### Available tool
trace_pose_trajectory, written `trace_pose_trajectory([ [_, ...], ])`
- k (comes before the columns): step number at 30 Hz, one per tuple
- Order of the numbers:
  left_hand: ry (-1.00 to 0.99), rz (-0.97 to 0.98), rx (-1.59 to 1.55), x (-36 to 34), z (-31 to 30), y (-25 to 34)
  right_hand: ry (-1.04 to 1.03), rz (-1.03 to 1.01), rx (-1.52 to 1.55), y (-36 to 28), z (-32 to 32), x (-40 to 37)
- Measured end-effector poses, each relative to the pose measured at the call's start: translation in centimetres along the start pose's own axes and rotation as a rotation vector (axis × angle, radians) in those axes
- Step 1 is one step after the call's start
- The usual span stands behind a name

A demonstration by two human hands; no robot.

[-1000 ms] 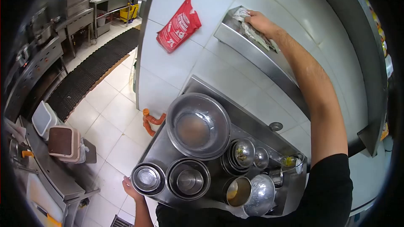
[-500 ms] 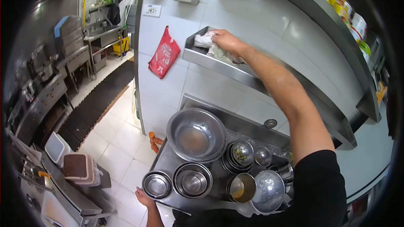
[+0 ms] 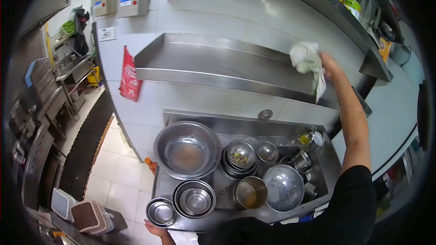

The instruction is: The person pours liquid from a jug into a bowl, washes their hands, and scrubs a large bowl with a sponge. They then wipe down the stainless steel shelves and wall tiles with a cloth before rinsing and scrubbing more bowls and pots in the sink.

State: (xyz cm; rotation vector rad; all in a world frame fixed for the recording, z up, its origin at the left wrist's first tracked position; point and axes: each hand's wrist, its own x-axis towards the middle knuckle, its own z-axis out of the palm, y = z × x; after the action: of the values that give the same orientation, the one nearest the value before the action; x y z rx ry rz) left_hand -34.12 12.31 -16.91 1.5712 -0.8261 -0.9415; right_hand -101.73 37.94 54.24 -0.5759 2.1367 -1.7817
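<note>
Right hand [image 3: 330, 67], upper right, closed around crumpled white cloth [image 3: 305, 58] at long steel shelf [image 3: 218, 62]. Left hand [image 3: 155, 230], lower left, beside round steel bowls [image 3: 162, 212]; grip unclear. Advisable: gather dangling end.

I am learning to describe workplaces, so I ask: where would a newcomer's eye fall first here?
Probably on the crumpled pale cloth, held in the right hand over the right part of the long steel shelf. Next come the wide metal bowl at the crowded counter's back left, and the red packet by the shelf's left end.
</note>
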Motion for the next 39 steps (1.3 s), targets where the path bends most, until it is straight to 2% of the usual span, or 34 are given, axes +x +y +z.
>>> trace_pose_trajectory([
  [2,-0.006,0.021,0.019,-0.5,0.1,0.6,0.067,-0.232,-1.148,4.0,-3.6,-2.7],
  [3,0.007,0.010,-0.040,-0.3,0.3,0.0,0.323,-0.144,-1.164,8.7,-9.1,0.9],
  [5,-0.067,-0.051,-0.306,-0.3,0.5,-0.2,0.035,-0.388,-0.976,10.7,-10.6,1.2],
  [6,-0.173,-0.034,-0.417,0.1,0.3,-1.1,0.037,-0.334,-1.052,10.9,-9.7,0.7],
  [8,-0.176,-0.023,-0.293,1.4,0.1,-2.8,0.027,-0.224,-1.198,10.4,-6.1,-0.2],
  [9,-0.171,-0.019,-0.230,1.3,0.0,-2.0,0.023,-0.202,-1.188,10.4,-6.4,0.1],
  [10,-0.282,-0.130,-0.375,0.8,-0.4,-1.3,0.015,-0.181,-1.179,10.3,-6.4,0.6],
  [12,-0.239,-0.161,-0.538,0.4,0.5,-0.6,0.013,-0.070,-1.080,9.7,-4.5,-0.4],
  [15,-0.220,-0.295,-0.799,0.0,0.5,-0.1,-0.087,-0.099,-1.067,8.8,-2.0,-2.0],
  [16,-0.210,-0.298,-0.817,-0.1,0.8,0.0,-0.056,-0.168,-1.114,8.6,-0.6,-2.5],
  [18,-0.210,-0.231,-0.700,-0.2,0.6,-0.1,0.018,-0.288,-1.199,8.1,4.5,-4.8],
  [21,-0.144,-0.147,-0.498,0.1,0.6,-0.7,0.059,-0.237,-1.342,5.3,14.5,-7.3],
  [23,-0.106,-0.069,-0.368,0.0,0.6,-1.2,0.060,-0.445,-1.343,5.6,19.1,-6.9],
  [24,-0.120,-0.105,-0.453,0.0,0.6,-1.4,0.056,-0.554,-1.337,5.7,21.6,-6.6],
  [27,-0.161,-0.158,-0.613,-0.1,0.7,-1.0,-0.115,-0.405,-1.357,2.8,30.5,-7.3],
  [30,-0.174,-0.101,-0.539,0.1,0.6,-1.3,-0.239,-0.494,-1.318,1.2,38.1,-6.8],
  [33,-0.156,-0.070,-0.459,0.2,0.7,-1.5,-0.368,-0.563,-1.266,-0.5,44.2,-7.2],
  [36,-0.120,-0.078,-0.348,0.5,0.1,-1.9,-0.347,-0.641,-1.208,-0.5,48.7,-5.8],
  [39,-0.090,-0.051,-0.233,0.3,0.3,-1.3,-0.369,-0.625,-1.141,-1.0,50.8,-5.9],
])
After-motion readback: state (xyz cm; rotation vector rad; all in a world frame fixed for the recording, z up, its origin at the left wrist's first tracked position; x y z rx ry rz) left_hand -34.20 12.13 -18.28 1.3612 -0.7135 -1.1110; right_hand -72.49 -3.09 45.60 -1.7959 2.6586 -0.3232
